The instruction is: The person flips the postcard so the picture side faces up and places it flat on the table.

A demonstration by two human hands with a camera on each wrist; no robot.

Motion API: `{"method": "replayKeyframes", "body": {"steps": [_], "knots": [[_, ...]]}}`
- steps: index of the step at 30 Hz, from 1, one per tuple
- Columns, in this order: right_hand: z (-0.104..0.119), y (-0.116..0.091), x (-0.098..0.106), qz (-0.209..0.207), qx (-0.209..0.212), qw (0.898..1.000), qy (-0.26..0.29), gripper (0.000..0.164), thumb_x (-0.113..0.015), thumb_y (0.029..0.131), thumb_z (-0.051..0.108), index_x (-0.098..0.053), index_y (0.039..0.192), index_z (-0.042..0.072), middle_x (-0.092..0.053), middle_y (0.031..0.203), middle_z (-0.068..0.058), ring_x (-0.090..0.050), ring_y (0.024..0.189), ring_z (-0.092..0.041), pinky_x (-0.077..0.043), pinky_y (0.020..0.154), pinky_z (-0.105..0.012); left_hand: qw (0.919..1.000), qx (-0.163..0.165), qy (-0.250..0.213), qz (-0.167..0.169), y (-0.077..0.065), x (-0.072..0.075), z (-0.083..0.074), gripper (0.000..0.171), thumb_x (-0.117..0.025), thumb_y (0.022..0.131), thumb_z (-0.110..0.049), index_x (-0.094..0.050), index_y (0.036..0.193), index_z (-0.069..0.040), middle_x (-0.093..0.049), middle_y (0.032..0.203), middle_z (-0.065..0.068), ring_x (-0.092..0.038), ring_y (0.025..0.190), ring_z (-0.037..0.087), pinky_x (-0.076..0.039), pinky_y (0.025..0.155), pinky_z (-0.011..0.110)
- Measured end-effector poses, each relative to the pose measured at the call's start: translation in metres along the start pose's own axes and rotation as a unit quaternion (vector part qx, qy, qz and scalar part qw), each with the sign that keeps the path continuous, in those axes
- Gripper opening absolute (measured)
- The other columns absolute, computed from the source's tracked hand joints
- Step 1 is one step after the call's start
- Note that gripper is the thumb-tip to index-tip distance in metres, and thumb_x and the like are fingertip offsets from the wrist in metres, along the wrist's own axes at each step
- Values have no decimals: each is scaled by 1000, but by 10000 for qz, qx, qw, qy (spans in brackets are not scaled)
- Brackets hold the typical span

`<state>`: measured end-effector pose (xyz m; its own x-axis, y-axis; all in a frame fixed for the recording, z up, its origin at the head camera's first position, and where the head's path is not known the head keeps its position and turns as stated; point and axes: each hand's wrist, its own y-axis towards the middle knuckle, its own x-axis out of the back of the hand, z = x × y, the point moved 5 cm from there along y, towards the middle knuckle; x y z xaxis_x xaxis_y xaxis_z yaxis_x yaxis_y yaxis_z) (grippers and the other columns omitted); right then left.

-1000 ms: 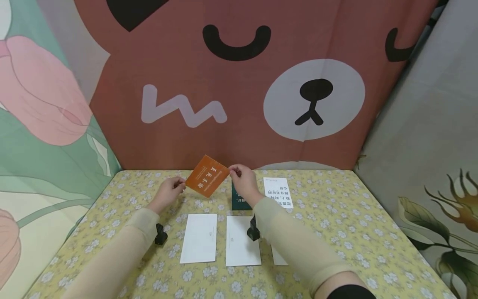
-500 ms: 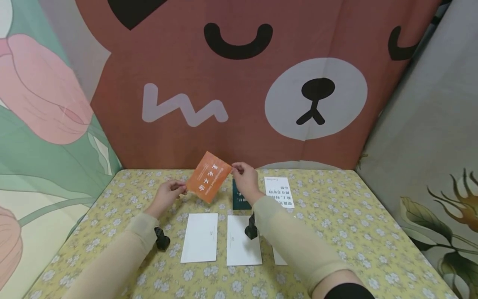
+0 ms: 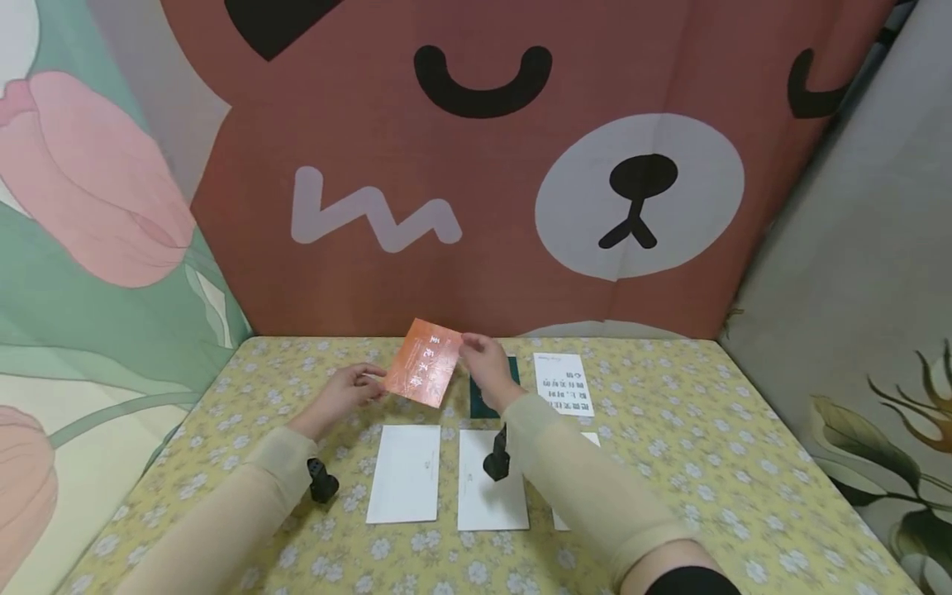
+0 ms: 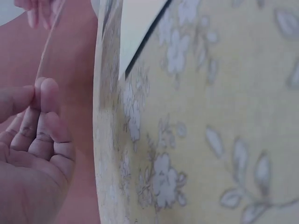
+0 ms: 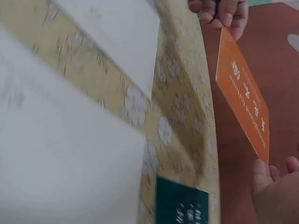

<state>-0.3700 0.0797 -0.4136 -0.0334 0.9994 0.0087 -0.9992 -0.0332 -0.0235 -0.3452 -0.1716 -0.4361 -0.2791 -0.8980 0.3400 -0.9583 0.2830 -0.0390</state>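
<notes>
Left of centre, the left hand (image 3: 342, 397) pinches one corner of the orange card (image 3: 424, 365), raised and tilted; to its right, the right hand (image 3: 487, 369) pinches the opposite corner. The step looks like steadying it aloft; lowering would call for levelling. Only the right wrist view shows lettering on the green card (image 5: 175, 203).

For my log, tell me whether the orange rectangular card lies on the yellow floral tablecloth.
No, the left hand and right hand hold the orange card up by its corners.
</notes>
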Motion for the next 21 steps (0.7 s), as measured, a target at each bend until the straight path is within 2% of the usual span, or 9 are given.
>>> {"method": "replayKeyframes", "body": {"steps": [3,4,7,10,14,17,21], "knots": [[-12,3,-1,64,-481,9928,1095,49,-50,108,10,-41,155,-1,-40,159,-21,-40,145,-36,-36,117,-46,9999,136,-21,-14,1,-3,2,35,-51,109,-8,-51,140,9,-66,117,27,-65,110,41,-54,92,48],[-16,4,-1,88,-625,9885,1372,51,-49,109,10,-37,157,0,-36,161,-19,-39,146,-34,-39,114,-42,9998,182,-25,-24,1,-4,4,35,-51,109,-8,-51,140,8,-67,117,27,-65,109,40,-54,91,48],[-27,8,-2,148,-946,9764,1935,57,-48,108,8,-29,162,3,-27,166,-17,-33,150,-31,-41,110,-42,9993,365,-70,-42,1,-7,6,35,-51,108,-7,-50,140,8,-67,116,26,-66,107,37,-54,92,47],[-33,9,-4,140,-1121,9696,2171,59,-48,106,9,-28,162,4,-23,167,-18,-29,151,-31,-42,108,-44,9982,549,-232,18,1,-13,4,38,-52,107,-4,-47,143,9,-67,115,26,-67,106,36,-54,94,46],[-36,7,-11,216,-1176,9650,2336,60,-46,107,15,-26,163,3,-19,167,-22,-21,154,-36,-30,119,-48,9965,780,-285,-11,4,-20,6,38,-52,106,0,-48,142,10,-67,111,24,-69,100,30,-57,90,42],[-39,7,-16,354,-1217,9645,2318,65,-47,108,21,-20,165,5,-15,168,-22,-15,155,-37,-21,123,-47,9962,862,-92,-54,6,-22,9,35,-53,106,-1,-51,139,9,-70,108,20,-70,94,25,-59,84,38],[-43,10,-19,445,-1147,9649,2321,69,-48,107,25,-16,165,6,-12,169,-23,-11,156,-38,-16,125,-47,9960,849,281,-30,10,-25,12,34,-55,105,-4,-53,137,10,-72,102,16,-70,86,21,-59,77,38]]}}
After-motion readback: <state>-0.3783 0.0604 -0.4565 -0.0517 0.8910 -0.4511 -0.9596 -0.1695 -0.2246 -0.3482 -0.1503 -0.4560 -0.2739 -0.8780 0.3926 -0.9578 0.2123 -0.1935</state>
